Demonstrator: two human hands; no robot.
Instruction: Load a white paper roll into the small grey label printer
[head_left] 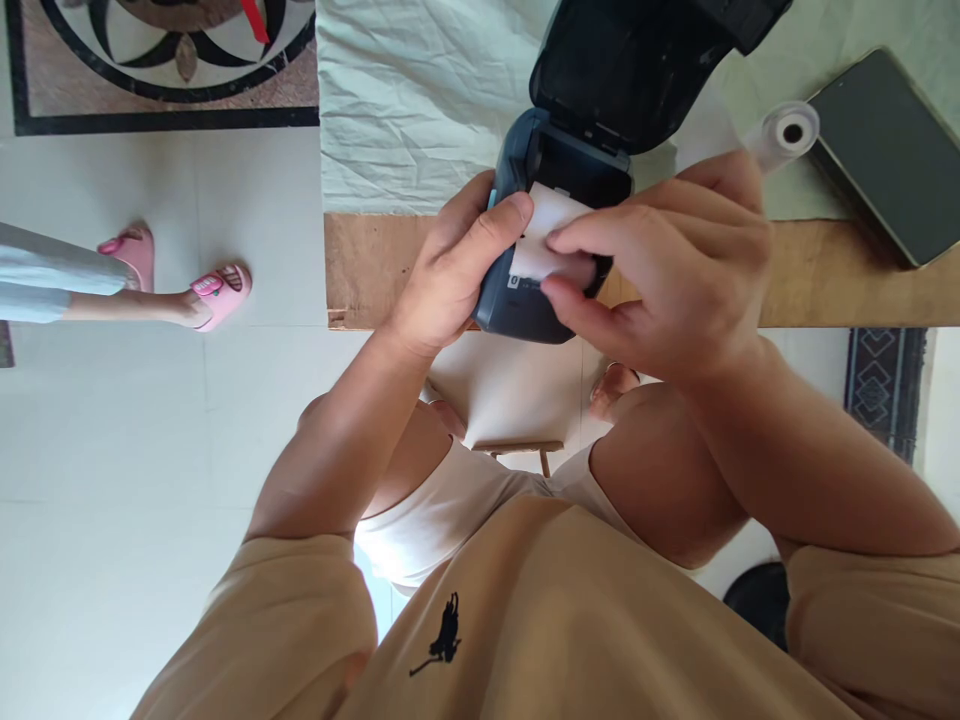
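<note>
Dark printer point(574, 165) is held at its side by the left hand point(457, 260), grip closed around it, thumb laid at the edge of the paper strip point(551, 215). Lid point(622, 75) is swung open; printer is positioned over the table's wooden edge point(375, 270), near end overhanging. Strip is seen across the open body, touched by the right hand's index finger; right hand point(682, 260) is half-curled, thumb and finger slightly parted (firm pinch or not can't be told, blurred). Likely risks: strip could be creased or torn if pulled against the left thumb; printer could be tipped off the edge if the left grip is loosened; roll point(765, 145) beside the phone point(892, 150) could be knocked by a wide right-hand swing.
</note>
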